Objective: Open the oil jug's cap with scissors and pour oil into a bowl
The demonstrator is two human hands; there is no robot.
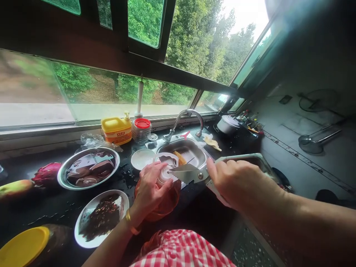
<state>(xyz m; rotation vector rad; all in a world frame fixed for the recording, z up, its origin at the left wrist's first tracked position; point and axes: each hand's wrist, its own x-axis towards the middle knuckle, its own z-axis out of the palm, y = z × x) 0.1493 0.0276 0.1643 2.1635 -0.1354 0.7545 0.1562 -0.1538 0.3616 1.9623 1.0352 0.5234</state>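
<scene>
My left hand (148,189) is closed around the top of a clear amber bottle (167,200) that stands at the front edge of the dark counter (55,207). My right hand (239,181) grips the handles of a pair of scissors (187,173). The open blades point left and meet the bottle's pale cap (166,173) just above my left fingers. A red checked cloth (180,250) lies below my arms.
A steel bowl (88,168) of dark pieces and a white plate (101,218) of dark food lie on the left. A small white dish (142,158) stands beside the sink (185,152) and tap (186,118). A yellow jug (116,130) and red-lidded jar (141,130) stand by the window.
</scene>
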